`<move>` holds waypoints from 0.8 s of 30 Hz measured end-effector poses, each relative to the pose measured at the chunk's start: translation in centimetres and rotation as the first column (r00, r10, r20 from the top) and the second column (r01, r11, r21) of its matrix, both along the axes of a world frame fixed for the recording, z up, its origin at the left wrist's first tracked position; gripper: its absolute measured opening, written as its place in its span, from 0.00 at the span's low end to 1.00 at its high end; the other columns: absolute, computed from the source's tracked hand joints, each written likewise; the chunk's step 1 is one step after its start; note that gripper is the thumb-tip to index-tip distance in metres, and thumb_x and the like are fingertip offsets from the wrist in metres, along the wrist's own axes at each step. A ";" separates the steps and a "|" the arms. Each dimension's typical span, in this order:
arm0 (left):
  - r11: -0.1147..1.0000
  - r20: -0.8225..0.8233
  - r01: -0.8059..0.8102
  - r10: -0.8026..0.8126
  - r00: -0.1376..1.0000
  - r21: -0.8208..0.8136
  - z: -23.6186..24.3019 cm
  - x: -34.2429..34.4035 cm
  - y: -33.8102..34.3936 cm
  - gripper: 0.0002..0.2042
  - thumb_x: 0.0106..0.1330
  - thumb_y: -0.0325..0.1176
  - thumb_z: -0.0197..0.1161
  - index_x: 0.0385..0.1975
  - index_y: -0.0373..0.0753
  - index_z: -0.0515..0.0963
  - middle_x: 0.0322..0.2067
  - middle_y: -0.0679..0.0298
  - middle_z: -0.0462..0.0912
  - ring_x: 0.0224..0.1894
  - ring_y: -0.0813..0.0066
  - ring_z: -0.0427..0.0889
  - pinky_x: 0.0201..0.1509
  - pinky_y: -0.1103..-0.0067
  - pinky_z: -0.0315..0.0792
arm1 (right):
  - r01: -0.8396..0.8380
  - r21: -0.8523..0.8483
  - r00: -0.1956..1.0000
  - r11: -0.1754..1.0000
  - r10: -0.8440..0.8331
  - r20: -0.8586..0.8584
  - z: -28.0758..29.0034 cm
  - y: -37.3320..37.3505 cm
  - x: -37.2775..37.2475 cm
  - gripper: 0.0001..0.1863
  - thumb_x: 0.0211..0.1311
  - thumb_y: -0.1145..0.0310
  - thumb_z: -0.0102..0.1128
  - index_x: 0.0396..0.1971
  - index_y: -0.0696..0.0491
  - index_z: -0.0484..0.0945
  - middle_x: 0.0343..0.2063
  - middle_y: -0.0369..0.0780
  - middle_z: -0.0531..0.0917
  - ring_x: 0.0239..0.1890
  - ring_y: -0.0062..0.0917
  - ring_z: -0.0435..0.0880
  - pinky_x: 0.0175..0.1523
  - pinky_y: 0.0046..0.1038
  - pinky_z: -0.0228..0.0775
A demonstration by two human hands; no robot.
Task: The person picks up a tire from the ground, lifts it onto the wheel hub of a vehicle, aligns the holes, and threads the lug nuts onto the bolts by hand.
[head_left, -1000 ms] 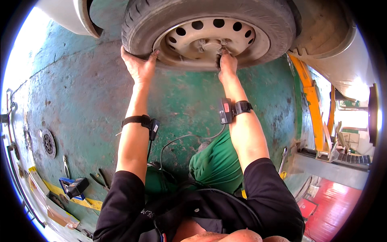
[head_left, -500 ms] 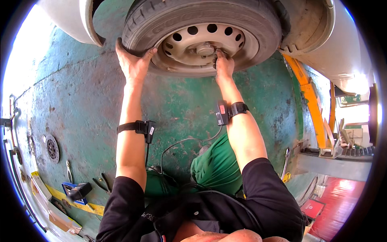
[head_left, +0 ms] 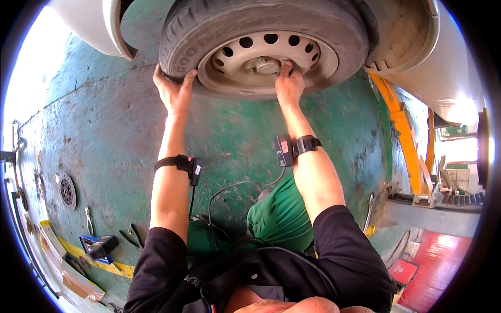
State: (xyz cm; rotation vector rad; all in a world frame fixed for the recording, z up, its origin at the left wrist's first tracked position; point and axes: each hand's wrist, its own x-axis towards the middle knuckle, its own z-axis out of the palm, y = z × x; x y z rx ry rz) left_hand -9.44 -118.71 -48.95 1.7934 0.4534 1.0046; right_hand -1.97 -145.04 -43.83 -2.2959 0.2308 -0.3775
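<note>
A black tire point(head_left: 209, 31) on a pale steel wheel point(head_left: 237, 73) with round holes stands in the wheel arch ahead of me. My left hand point(head_left: 175, 94) grips the tire's lower left edge, thumb on the sidewall and fingers round the tread. At the hub cap point(head_left: 267, 66) in the wheel's centre, my right hand point(head_left: 290, 87) reaches in from below. Its fingers are curled together just right of the cap, and a fingertip points up. Whatever small part they pinch is hidden by the hand.
Pale car body panels point(head_left: 94, 26) flank the wheel. An orange lift arm point(head_left: 404, 135) rises at the right. On the green floor lie a clutch disc point(head_left: 67, 191), pliers point(head_left: 89, 221), a blue-framed tool point(head_left: 99, 248) and a wrench point(head_left: 369, 214). A cable point(head_left: 240, 183) links my wrist straps.
The wheel has turned slightly counterclockwise, its sidewall lettering and holes shifting left and down. My left hand has moved a little lower with the tire; the right hand's fingers have shifted beside the hub cap.
</note>
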 end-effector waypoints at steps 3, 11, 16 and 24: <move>0.977 -0.154 0.100 -0.130 0.980 -0.190 -3.2 0.0 0.8 0.56 0.42 0.56 0.80 0.65 0.27 0.55 0.60 0.41 0.66 0.63 0.50 0.67 0.65 0.65 0.63 | 0.016 0.033 1.000 0.999 -0.016 -0.014 -0.3 -0.2 0.8 0.28 0.70 0.48 0.45 0.40 0.63 0.78 0.37 0.58 0.82 0.42 0.57 0.80 0.47 0.48 0.70; 0.990 -0.043 -0.060 0.066 0.997 0.130 5.0 0.3 -0.9 0.59 0.39 0.59 0.79 0.65 0.25 0.55 0.61 0.38 0.65 0.64 0.44 0.65 0.67 0.60 0.62 | -0.130 -0.187 0.989 0.974 0.142 0.048 1.7 1.5 -1.1 0.25 0.70 0.51 0.48 0.45 0.63 0.74 0.39 0.58 0.82 0.43 0.55 0.81 0.48 0.48 0.72; 0.943 0.021 -0.101 0.099 0.995 0.318 6.5 0.4 -0.6 0.57 0.39 0.61 0.77 0.65 0.30 0.58 0.60 0.43 0.67 0.63 0.45 0.66 0.65 0.59 0.63 | -0.146 -0.102 0.984 0.984 0.155 0.091 3.2 2.4 -2.7 0.27 0.69 0.51 0.49 0.46 0.65 0.73 0.39 0.60 0.82 0.43 0.55 0.80 0.48 0.48 0.72; 0.897 0.151 -0.106 0.044 0.987 0.430 10.3 1.4 -1.7 0.55 0.41 0.63 0.75 0.64 0.30 0.60 0.61 0.45 0.67 0.64 0.46 0.65 0.67 0.59 0.58 | 0.037 -0.041 0.999 0.998 -0.036 0.027 -0.6 -1.0 -0.2 0.29 0.65 0.51 0.54 0.43 0.69 0.74 0.38 0.62 0.81 0.47 0.57 0.79 0.52 0.49 0.68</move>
